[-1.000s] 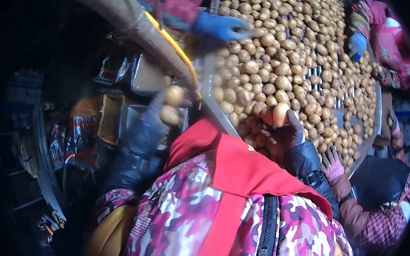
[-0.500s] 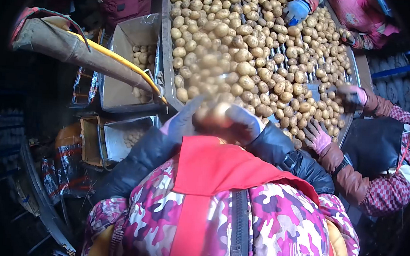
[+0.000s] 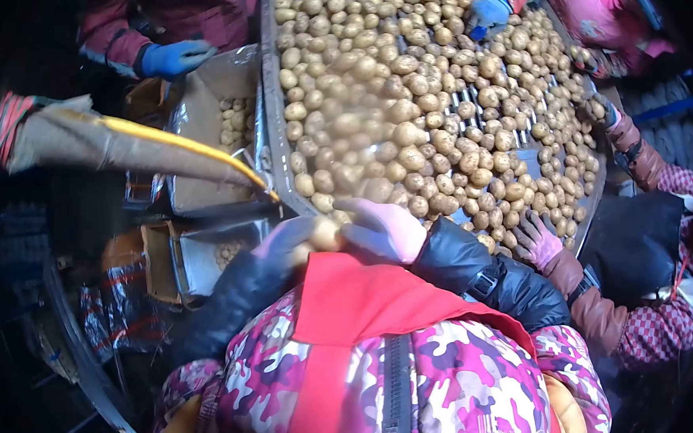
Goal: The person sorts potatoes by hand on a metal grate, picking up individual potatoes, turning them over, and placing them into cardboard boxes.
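In gloves of grey and pink, my left hand (image 3: 283, 238) and my right hand (image 3: 385, 228) meet close to my chest, at the near edge of the sorting table (image 3: 280, 158). Between their fingers sits a pale potato (image 3: 325, 235), with both hands closed around it. Blur and the gloves hide part of the grip, and something pale under the left fingers is hard to make out. Just beyond my hands, a thick layer of potatoes (image 3: 407, 133) covers the table.
Left of the table stand a carton (image 3: 195, 156) with potatoes in it and a smaller box (image 3: 201, 259). A thick pole (image 3: 128, 148) with a yellow hose juts in above them. Co-workers' gloved hands are at the right (image 3: 539, 240), far side (image 3: 490, 15) and left (image 3: 173, 59).
My hands have drawn back from the potatoes toward my chest and to the left, bringing a potato along. At upper left, a co-worker's blue glove has come into view. The pole appears lower.
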A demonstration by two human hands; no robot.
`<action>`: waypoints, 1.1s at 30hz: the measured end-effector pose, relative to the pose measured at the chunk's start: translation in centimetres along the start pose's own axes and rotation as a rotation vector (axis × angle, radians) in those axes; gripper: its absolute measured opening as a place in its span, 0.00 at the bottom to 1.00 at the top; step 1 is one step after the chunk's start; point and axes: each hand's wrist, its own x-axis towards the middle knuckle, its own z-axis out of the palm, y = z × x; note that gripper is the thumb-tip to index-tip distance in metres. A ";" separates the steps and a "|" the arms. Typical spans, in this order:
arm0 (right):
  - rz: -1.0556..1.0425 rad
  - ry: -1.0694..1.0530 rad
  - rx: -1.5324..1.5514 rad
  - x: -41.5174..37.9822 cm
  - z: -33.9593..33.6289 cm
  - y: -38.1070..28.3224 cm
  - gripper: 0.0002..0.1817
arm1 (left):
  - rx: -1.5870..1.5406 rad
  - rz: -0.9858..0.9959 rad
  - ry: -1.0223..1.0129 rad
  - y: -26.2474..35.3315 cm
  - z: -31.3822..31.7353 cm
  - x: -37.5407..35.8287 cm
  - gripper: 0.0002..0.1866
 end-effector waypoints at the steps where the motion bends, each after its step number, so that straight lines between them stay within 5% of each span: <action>1: -0.107 0.109 -0.111 0.2 -0.1 0.8 0.28 | -0.153 -0.078 0.124 -0.1 -0.9 -1.8 0.21; 4: -0.288 0.390 -0.362 0.2 -0.3 3.3 0.25 | 0.040 -0.183 0.508 2.4 -4.1 -5.5 0.15; 8: -0.357 0.595 -0.662 1.5 -2.6 7.5 0.27 | 0.538 -0.357 0.907 -2.1 -11.0 -6.5 0.27; 11: -0.422 0.659 -0.870 1.2 -6.1 10.5 0.25 | -0.357 -0.424 0.959 -3.5 -10.9 -6.7 0.25; 12: -0.448 0.625 -0.836 1.5 -7.0 11.5 0.24 | -0.654 -0.434 0.952 -3.8 -11.2 -6.9 0.25; 14: -0.089 0.552 -0.899 -0.3 -9.7 11.8 0.31 | 0.093 -0.408 0.444 -0.5 -5.3 -3.9 0.24; 15: 0.050 0.630 -0.981 -1.7 -11.1 11.6 0.31 | -0.233 -0.630 0.634 -0.2 -3.0 -1.8 0.22; 17: 0.206 0.705 -0.641 -3.6 -15.5 14.2 0.32 | 0.120 -0.460 0.404 -2.4 -1.2 -0.1 0.27; 19: 0.282 0.737 -0.910 -6.3 -17.3 16.1 0.33 | 0.565 -0.031 0.263 -1.6 -0.5 2.8 0.32; 21: 0.529 0.825 -0.756 -8.8 -20.4 23.4 0.32 | 0.904 0.149 0.252 0.0 -1.0 6.6 0.36; 23: 0.537 1.113 -0.412 -12.4 -19.6 25.4 0.32 | 1.254 0.152 0.269 0.8 -1.3 9.5 0.45; 26: 0.498 1.319 -0.768 -14.1 -14.0 24.9 0.32 | 1.384 -0.129 0.114 -0.1 -1.8 12.5 0.56; 27: 0.419 1.336 -0.833 -13.6 -11.6 23.6 0.31 | 1.411 -0.159 0.140 -0.8 -1.2 13.3 0.56; 30: 0.185 0.898 -0.623 -9.0 -5.4 13.3 0.20 | 1.434 -0.170 0.212 -2.5 0.8 15.6 0.57; 31: 0.061 0.736 -0.658 -6.6 -3.3 11.5 0.19 | 1.434 -0.240 0.079 -0.6 1.7 17.1 0.58; 32: 0.012 0.361 -0.760 -4.7 -2.7 7.7 0.22 | 1.363 -0.278 0.086 -0.8 2.4 18.6 0.57; 33: -0.551 0.490 -0.702 -3.8 -0.8 9.6 0.24 | 1.292 -0.315 0.099 -1.0 2.9 19.7 0.56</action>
